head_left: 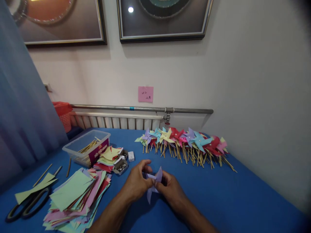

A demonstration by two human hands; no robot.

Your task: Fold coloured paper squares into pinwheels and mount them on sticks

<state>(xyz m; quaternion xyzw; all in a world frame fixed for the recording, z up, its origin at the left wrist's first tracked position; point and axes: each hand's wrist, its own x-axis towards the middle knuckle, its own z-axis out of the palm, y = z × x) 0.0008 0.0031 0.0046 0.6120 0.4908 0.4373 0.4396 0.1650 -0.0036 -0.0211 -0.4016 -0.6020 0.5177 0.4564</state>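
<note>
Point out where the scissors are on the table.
In the head view, the scissors lie at the table's near left corner, partly under a green paper sheet, just left of the big stack of coloured paper squares.

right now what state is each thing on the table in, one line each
left hand: pinching the purple paper
right hand: pinching the purple paper
purple paper: half folded, held above the blue table
finished pinwheels: on sticks, lying in a row by the wall
paper squares: loose fanned stack, flat
scissors: shut, flat, partly under a green sheet
clear tub: open, sticks inside
</note>
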